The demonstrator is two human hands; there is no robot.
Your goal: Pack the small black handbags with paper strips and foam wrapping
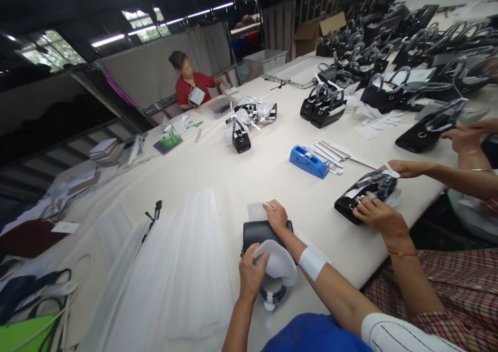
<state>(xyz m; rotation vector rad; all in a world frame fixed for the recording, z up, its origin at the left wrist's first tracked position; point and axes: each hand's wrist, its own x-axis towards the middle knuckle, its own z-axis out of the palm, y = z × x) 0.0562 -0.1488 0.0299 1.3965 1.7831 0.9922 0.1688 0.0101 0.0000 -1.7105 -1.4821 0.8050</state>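
A black handbag (254, 233) lies on the table in front of me, its wrapped handle (274, 296) towards my body. My left hand (251, 270) is closed on the edge of a curled white foam sheet (277, 261), which covers part of the bag. Beyond the bag's far edge, my right hand (277, 216) pinches a thin whitish sheet (256, 211). The right forearm crosses over the bag's right side and hides part of it. A white band (313, 263) is around that forearm.
Left of the bag lie stacked white foam sheets (190, 274). A blue tape dispenser (309, 161) stands ahead beside white strips (329, 154). At right, a co-worker's hands (379, 214) handle another black handbag (350, 199). Many handbags (389, 90) fill the far right; a person in red (190, 87) sits across.
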